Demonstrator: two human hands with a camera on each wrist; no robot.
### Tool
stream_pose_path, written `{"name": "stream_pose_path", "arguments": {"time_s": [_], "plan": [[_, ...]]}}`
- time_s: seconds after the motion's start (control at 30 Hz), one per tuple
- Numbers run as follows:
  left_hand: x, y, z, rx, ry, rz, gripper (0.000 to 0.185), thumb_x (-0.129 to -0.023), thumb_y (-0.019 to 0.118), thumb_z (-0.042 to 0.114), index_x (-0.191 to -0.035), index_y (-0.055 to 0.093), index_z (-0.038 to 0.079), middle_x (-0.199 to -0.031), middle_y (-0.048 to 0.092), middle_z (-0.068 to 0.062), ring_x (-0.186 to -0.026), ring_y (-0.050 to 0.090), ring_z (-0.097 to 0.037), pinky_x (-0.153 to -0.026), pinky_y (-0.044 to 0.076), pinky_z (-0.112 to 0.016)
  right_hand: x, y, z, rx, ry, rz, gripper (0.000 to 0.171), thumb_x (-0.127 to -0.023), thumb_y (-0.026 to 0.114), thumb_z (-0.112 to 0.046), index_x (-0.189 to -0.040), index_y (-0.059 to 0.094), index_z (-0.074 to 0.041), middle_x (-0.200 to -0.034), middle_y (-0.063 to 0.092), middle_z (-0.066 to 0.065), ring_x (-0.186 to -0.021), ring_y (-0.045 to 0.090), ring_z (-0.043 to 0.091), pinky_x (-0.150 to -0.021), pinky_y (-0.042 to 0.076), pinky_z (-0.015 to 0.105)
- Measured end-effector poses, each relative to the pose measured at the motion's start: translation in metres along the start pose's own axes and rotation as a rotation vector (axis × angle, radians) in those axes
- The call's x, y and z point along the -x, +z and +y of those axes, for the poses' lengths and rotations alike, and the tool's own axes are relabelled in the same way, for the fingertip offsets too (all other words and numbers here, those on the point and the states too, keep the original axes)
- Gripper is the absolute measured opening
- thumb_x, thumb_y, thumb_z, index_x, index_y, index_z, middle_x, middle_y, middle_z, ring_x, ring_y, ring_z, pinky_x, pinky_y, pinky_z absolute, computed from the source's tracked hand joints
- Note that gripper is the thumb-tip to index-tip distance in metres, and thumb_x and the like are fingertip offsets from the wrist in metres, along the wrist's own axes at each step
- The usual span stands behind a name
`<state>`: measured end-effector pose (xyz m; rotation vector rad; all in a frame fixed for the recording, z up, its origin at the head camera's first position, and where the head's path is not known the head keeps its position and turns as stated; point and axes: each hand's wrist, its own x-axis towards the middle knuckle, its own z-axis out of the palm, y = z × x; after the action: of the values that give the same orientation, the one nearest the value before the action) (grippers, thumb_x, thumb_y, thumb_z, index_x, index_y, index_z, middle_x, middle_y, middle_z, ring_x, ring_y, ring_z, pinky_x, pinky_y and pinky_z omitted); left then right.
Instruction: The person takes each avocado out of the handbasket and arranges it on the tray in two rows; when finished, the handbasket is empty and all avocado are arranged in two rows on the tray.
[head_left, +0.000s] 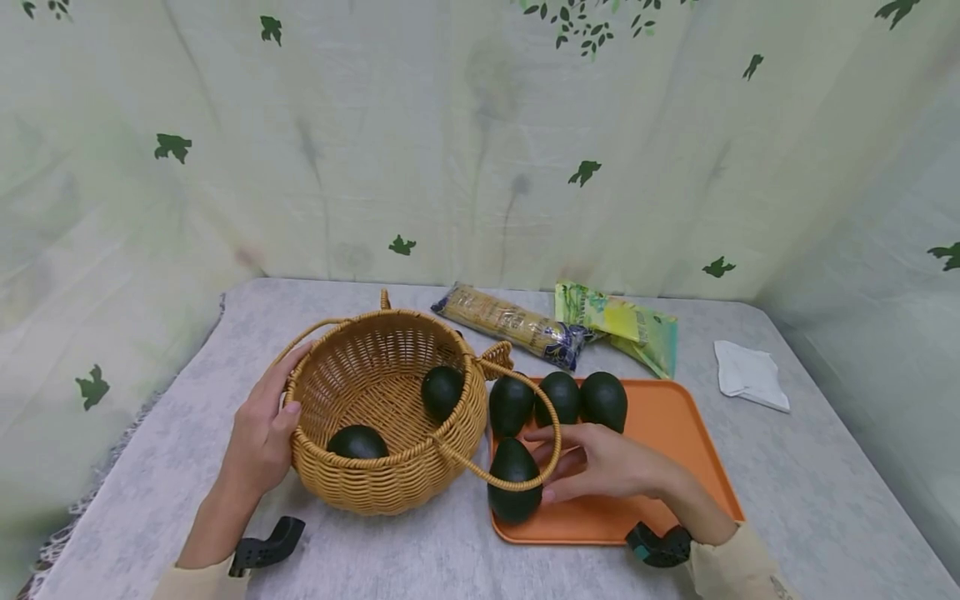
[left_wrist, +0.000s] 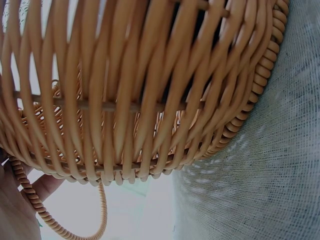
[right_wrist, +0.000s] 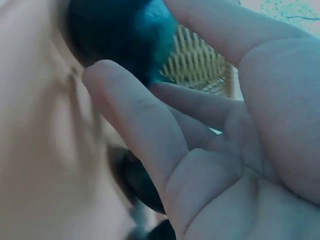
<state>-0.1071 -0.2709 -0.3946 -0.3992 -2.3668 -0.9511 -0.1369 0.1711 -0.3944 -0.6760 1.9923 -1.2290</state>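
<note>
A round wicker basket (head_left: 390, 487) stands on the grey table with two dark green avocados (head_left: 442, 392) (head_left: 357, 442) inside. My left hand (head_left: 273, 396) rests against its left wall, thumb on the rim, fingers fairly straight. The left wrist view shows that basket wall (left_wrist: 125, 100) close up. To the right, an orange tray (head_left: 675, 433) carries three avocados (head_left: 561, 396) in a back row and one avocado (head_left: 512, 500) at its front left. My right hand (head_left: 562, 462) reaches to this front one, its loosely spread fingers (right_wrist: 130, 115) touching the avocado (right_wrist: 120, 35).
One basket handle (head_left: 551, 417) droops over the tray's left side, across the front avocado. Behind the tray lie a long cracker packet (head_left: 510, 325) and a green-yellow packet (head_left: 622, 325). A white napkin (head_left: 750, 375) lies at the right. Leaf-print curtains close off the back and sides.
</note>
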Motion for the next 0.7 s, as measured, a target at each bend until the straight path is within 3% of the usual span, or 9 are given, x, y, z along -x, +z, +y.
{"name": "stream_pose_path", "arguments": {"time_s": [0.3,0.5,0.7], "plan": [[0.0,0.0,-0.003,0.001,-0.001,0.0,0.063,-0.097,0.038,0.014,-0.16,0.04,0.014,-0.157,0.047,-0.015,-0.142,0.044,-0.032,-0.109,0.025,-0.011,0.023,-0.024,-0.01,0.025,-0.016,0.044,0.062,-0.094,0.076,-0.024,-0.145,0.053,0.002,-0.129,0.069,0.015,-0.113,0.071,0.027,-0.091,0.057,0.03],[-0.001,0.0,-0.003,0.003,0.003,-0.001,0.062,-0.097,0.038,0.014,-0.159,0.04,0.011,-0.157,0.047,-0.017,-0.142,0.044,-0.034,-0.109,0.024,-0.01,0.034,-0.038,-0.02,0.098,-0.042,0.203,0.062,-0.094,0.075,-0.028,-0.147,0.054,-0.004,-0.139,0.063,0.018,-0.12,0.066,0.033,-0.092,0.056,0.029],[0.001,0.001,-0.003,0.005,-0.004,0.0,0.062,-0.097,0.038,0.013,-0.159,0.04,0.013,-0.158,0.046,-0.016,-0.143,0.043,-0.034,-0.109,0.024,-0.011,0.031,-0.041,-0.036,0.194,-0.093,0.375,0.058,-0.094,0.074,-0.036,-0.145,0.058,-0.015,-0.137,0.066,0.01,-0.119,0.068,0.023,-0.09,0.056,0.029]]}}
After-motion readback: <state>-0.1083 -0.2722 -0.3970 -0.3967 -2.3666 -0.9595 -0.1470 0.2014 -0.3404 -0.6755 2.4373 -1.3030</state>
